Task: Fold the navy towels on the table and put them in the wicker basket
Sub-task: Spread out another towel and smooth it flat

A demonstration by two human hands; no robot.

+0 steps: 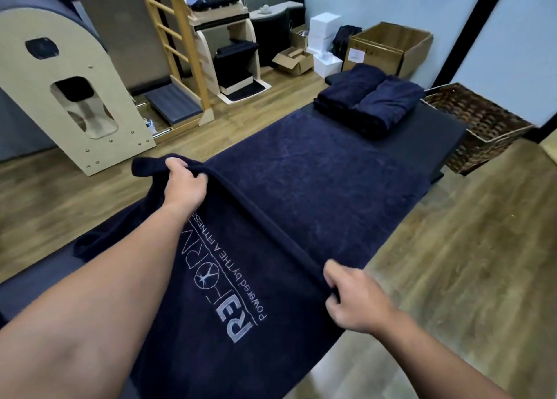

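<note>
The navy towel (301,187) lies spread along the dark table (428,139), its long axis running from the lower left of the frame up toward the upper right. Both hands hold the same raised edge of it, a ridge that slants across the cloth. The left hand (185,184), at centre left, has its fingers curled round the far corner of that edge; the right hand (352,299), at lower right, pinches the near end between thumb and fingers. The printed lettering sits on the lifted flap between the two arms.

From the grips, the flat bulk of the towel stretches away toward the upper right, so I judge the fold goes that way, along the towel's length, with both hands carrying the edge together to keep it square.

Beyond it, at the table's far end, two folded towels (367,100) rest side by side. The wicker basket (479,124) stands just past them at the right, nearer the right hand.
</note>
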